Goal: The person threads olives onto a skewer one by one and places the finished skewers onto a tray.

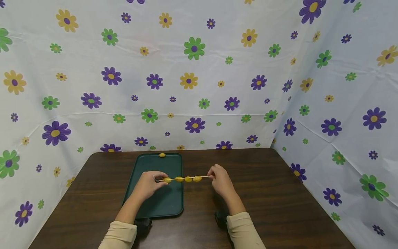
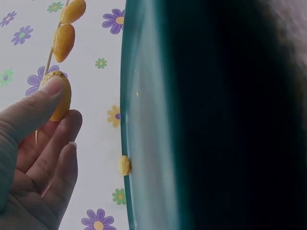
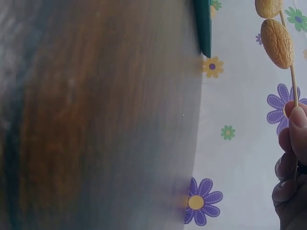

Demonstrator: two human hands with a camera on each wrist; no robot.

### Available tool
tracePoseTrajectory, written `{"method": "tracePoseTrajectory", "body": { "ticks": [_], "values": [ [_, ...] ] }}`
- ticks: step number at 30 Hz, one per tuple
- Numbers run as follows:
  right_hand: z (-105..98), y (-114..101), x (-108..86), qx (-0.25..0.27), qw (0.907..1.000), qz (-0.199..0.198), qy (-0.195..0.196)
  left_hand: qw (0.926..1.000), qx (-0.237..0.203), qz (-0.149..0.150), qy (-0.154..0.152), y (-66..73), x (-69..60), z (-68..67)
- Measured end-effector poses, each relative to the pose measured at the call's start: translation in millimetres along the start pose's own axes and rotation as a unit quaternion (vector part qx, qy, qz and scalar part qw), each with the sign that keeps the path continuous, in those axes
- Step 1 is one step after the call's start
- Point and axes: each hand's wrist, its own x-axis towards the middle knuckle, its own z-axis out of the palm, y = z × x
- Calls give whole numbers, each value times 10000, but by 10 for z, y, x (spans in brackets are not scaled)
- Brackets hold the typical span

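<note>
A thin wooden skewer [image 1: 183, 178] runs nearly level between both hands, with several wrinkled yellow dates [image 1: 197, 178] threaded along it. My left hand [image 1: 150, 185] pinches the leftmost date [image 2: 60, 103] between thumb and fingers, and the skewer's tip pokes out below that date in the left wrist view. At the other end, my right hand [image 1: 221, 181] grips the bare skewer, thumb against curled fingers. In the right wrist view, two dates [image 3: 277, 44] show above that grip. Beneath the left hand lies a dark green tray [image 1: 164, 204].
One loose yellow date [image 1: 162, 155] sits at the tray's far edge. The tray lies on the left part of a dark brown wooden table [image 1: 264, 193]. A white cloth with printed flowers [image 1: 202, 131] hangs behind the table and along its right side.
</note>
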Motion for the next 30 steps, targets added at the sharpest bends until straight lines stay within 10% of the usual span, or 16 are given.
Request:
{"method": "tracePoseTrajectory", "body": {
  "ticks": [30],
  "values": [
    [12, -57, -10, -33, 10000, -79, 23, 9984, 550, -86, -47, 94, -33, 8]
  ]
}}
